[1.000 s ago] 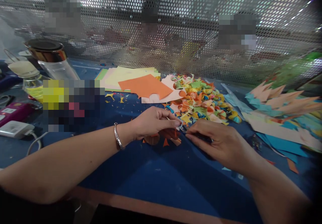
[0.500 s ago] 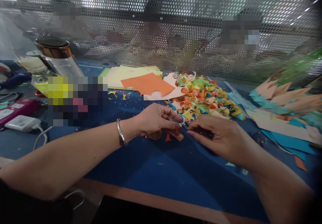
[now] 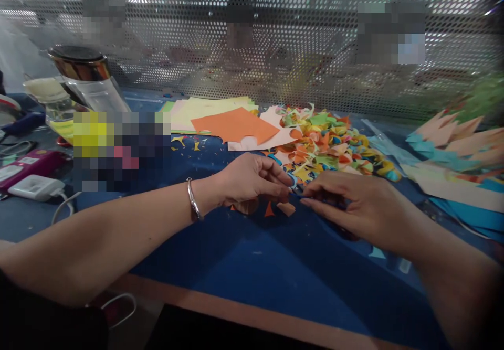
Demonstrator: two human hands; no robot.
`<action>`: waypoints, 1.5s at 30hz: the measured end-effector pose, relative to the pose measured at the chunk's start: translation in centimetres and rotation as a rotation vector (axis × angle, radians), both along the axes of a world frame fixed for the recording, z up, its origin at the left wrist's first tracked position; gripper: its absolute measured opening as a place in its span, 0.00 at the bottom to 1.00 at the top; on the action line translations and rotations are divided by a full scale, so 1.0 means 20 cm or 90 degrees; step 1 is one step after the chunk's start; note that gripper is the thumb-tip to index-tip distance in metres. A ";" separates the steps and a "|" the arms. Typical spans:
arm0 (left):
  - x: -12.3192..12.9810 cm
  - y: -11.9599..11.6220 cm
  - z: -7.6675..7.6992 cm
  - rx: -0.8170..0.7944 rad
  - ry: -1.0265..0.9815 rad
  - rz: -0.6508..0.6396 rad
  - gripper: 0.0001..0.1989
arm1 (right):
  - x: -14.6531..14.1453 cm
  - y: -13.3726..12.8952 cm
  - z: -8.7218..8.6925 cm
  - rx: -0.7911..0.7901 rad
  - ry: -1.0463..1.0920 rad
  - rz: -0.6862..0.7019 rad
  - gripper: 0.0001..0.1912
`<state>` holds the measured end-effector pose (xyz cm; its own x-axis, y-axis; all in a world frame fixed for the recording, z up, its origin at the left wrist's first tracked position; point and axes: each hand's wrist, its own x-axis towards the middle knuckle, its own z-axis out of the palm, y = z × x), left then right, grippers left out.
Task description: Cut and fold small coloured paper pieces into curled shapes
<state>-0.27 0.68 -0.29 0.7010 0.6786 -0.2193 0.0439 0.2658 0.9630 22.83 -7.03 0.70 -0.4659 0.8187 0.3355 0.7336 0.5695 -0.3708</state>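
My left hand (image 3: 255, 181), with a silver bangle at its wrist, is closed in a pinch over the middle of the blue table (image 3: 252, 271). A small light-blue paper piece (image 3: 293, 181) shows at its fingertips. Close to it on the right, my right hand (image 3: 354, 198) has its thumb and fingers pressed together. Something small and dark lies at those fingertips, too small to name. Under my left hand sits a round brownish thing (image 3: 247, 206), partly hidden. Beside it lie an orange paper scrap (image 3: 269, 209) and a peach paper scrap (image 3: 286, 209).
Behind my hands lies a heap of colourful folded paper pieces (image 3: 334, 142). Left of it are an orange sheet (image 3: 236, 123) and a stack of pale yellow paper (image 3: 212, 107). Pointed paper shapes (image 3: 460, 135) stand right. Bottles, a white charger (image 3: 37, 187) and a perforated screen (image 3: 189, 51) surround the table.
The view has shifted slightly, so table items appear moved a little. Both hands keep their pinched pose close together, with only small finger movement.
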 end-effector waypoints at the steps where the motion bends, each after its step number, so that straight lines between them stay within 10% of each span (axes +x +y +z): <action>1: 0.00 0.00 0.00 0.005 0.004 0.005 0.10 | 0.00 0.00 0.01 -0.003 0.000 0.001 0.12; 45: 0.01 0.01 -0.03 0.058 -0.054 0.021 0.11 | 0.00 0.00 0.02 -0.050 -0.029 -0.057 0.13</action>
